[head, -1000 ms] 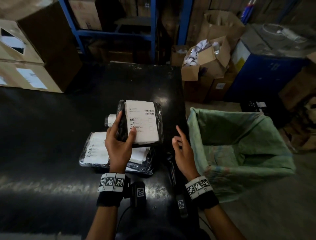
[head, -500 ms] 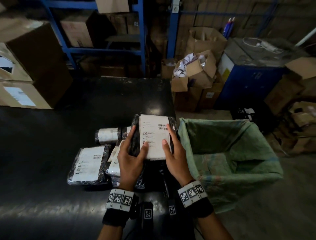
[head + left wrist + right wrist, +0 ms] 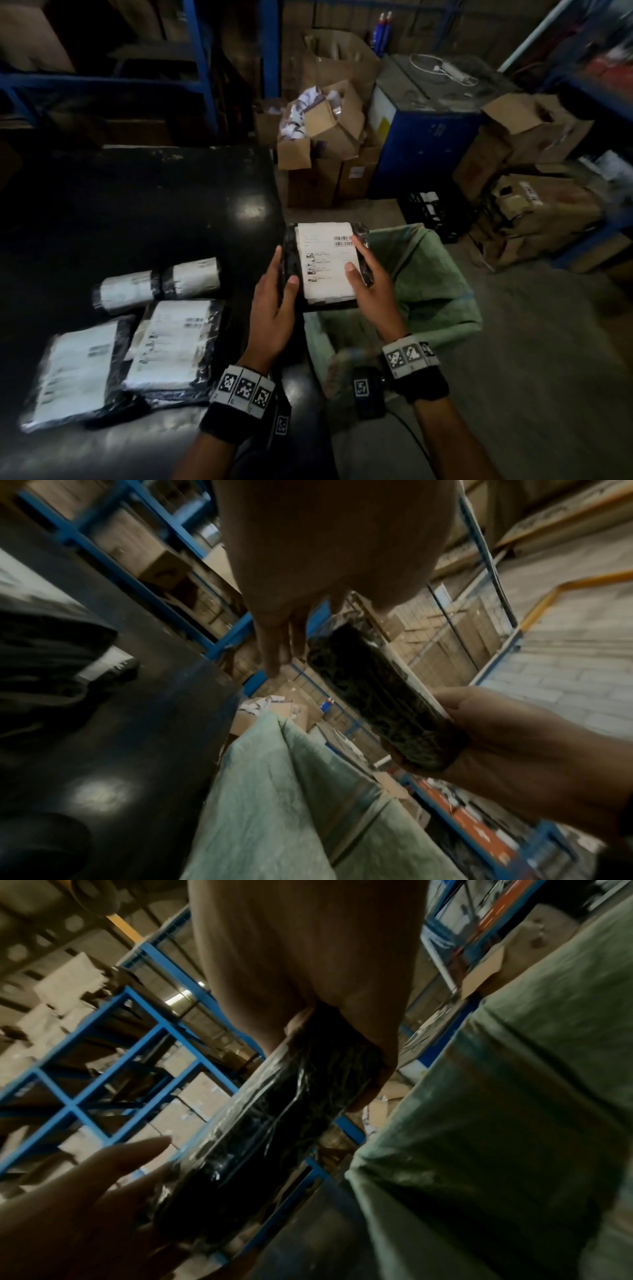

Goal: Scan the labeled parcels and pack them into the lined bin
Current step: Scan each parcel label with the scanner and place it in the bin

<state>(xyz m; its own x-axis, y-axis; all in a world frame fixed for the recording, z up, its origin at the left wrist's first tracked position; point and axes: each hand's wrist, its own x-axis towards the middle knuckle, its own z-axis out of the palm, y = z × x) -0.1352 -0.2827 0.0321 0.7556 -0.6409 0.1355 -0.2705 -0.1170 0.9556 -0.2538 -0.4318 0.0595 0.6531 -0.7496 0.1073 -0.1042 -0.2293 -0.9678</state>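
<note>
A black-wrapped parcel [image 3: 325, 263] with a white barcode label hangs in the air over the left rim of the green-lined bin [image 3: 442, 301]. My right hand [image 3: 356, 255] grips its right edge, thumb on the label and fingers curled beneath [image 3: 496, 737]. At the parcel's left edge my left hand [image 3: 284, 269] has its thumb on the wrap. In the left wrist view its fingers [image 3: 277, 645] are straight and stand apart from the parcel [image 3: 377, 696]. The right wrist view shows the parcel's black underside [image 3: 267, 1137] beside the liner [image 3: 514, 1096].
On the black table [image 3: 154, 205] lie a rolled parcel [image 3: 157, 284] and two flat labelled parcels [image 3: 171, 342] [image 3: 75, 370]. Open cardboard boxes [image 3: 325, 137], a blue cabinet [image 3: 421, 154] and a black crate [image 3: 431, 209] stand behind the bin. Blue racking [image 3: 202, 68] lines the back.
The parcel has travelled right, from above the table to above the bin's left rim. My right hand has taken hold of its right edge, and my left hand's fingers have straightened off it.
</note>
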